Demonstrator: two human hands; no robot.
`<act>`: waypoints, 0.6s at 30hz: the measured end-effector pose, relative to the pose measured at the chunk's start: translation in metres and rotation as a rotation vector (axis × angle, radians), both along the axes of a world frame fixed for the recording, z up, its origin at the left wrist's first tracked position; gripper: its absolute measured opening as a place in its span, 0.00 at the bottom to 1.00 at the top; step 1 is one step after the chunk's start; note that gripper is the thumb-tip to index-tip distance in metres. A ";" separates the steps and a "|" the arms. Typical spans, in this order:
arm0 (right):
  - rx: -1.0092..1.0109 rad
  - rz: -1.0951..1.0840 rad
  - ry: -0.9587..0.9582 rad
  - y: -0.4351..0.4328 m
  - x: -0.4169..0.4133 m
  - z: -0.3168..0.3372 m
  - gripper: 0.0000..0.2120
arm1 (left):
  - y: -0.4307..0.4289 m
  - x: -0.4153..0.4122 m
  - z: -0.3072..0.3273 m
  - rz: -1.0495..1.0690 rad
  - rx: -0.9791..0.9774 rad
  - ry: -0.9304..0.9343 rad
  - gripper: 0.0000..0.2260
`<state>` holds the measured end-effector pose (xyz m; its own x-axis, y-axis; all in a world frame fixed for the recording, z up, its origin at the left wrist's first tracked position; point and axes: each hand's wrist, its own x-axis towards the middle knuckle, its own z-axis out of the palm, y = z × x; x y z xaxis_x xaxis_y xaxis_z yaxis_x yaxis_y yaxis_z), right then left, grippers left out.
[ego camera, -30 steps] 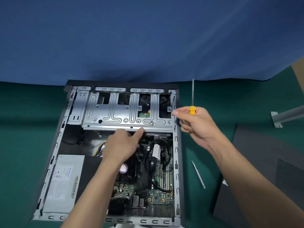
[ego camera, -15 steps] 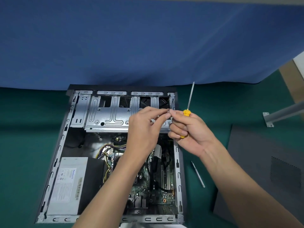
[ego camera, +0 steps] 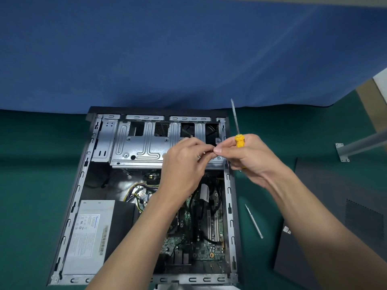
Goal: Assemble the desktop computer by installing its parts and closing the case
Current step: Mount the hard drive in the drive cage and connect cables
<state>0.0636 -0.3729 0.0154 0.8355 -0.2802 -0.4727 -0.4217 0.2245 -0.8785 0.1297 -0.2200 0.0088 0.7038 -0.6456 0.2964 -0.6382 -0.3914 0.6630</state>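
Observation:
The open desktop case (ego camera: 77, 191) lies flat on the green mat, with a silver drive cage (ego camera: 142, 151) at its far end, a power supply (ego camera: 90, 233) at the near left and the motherboard (ego camera: 209, 248) at the right. My right hand (ego camera: 251, 160) grips a yellow-handled screwdriver (ego camera: 239, 140), shaft pointing up, above the cage's right end. My left hand (ego camera: 182, 170) hovers over the cage, its fingertips meeting my right thumb and pinching a small metal screw (ego camera: 199, 156) that is mostly hidden.
A thin metal tool (ego camera: 254, 221) lies on the mat right of the case. The dark side panel (ego camera: 335, 227) lies farther right, and a grey metal bar (ego camera: 362, 143) sits beyond it. A blue curtain (ego camera: 188, 59) hangs behind the case.
My left hand rose from the case's interior to the cage's right end and met my right hand's fingertips. The right hand kept the screwdriver upright and barely shifted.

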 end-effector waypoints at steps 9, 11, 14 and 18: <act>-0.629 0.253 0.205 -0.039 0.020 -0.013 0.05 | 0.017 -0.021 -0.034 0.779 -0.190 1.141 0.15; -0.658 0.321 0.228 -0.043 0.026 -0.016 0.06 | 0.016 -0.023 -0.041 0.875 -0.370 1.563 0.15; -0.691 0.387 0.212 -0.046 0.033 -0.018 0.06 | 0.011 -0.020 -0.044 0.770 -0.460 1.868 0.27; -0.790 0.566 0.196 -0.044 0.040 -0.021 0.04 | 0.002 -0.016 -0.053 0.576 -0.351 1.896 0.26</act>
<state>0.1035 -0.4165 -0.0058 0.8705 -0.1584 -0.4661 -0.4399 -0.6752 -0.5921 0.1140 -0.2185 -0.0447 0.2800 -0.3642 -0.8882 0.9555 0.0160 0.2946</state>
